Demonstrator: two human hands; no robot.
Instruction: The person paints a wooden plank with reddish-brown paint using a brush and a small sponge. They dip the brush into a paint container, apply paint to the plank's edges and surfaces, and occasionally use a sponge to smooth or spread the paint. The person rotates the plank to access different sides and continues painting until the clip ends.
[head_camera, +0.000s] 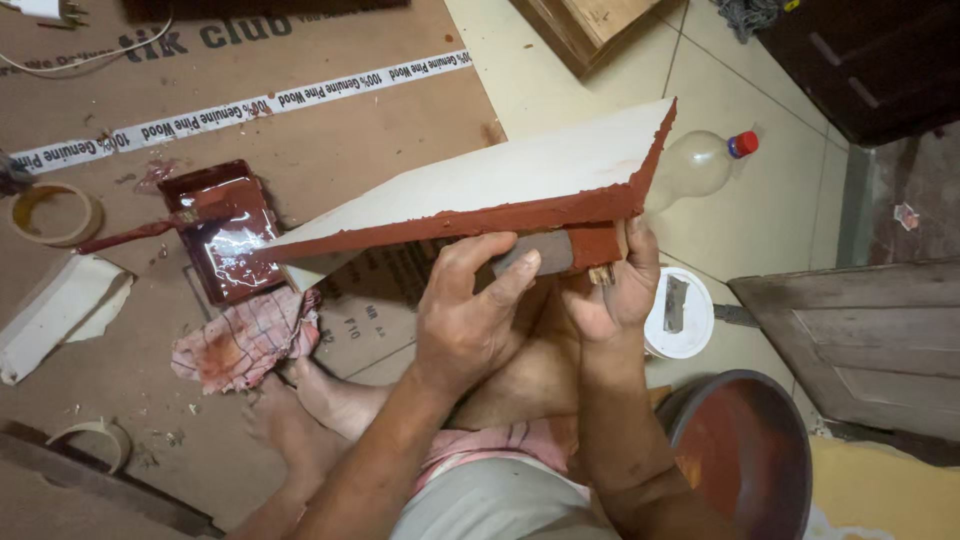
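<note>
- The wooden board (520, 165) was flat and pale on its wide face, with its edges coated in red-brown paint. It was tilted, the far corner raised, above the person's lap.
- The grey sanding block (530, 255) was small and rectangular. It was pressed against the painted front edge of the board.

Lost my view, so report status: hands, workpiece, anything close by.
Left hand presses grey block on board edge. Right hand grips board corner. Paint tray alongside.
</note>
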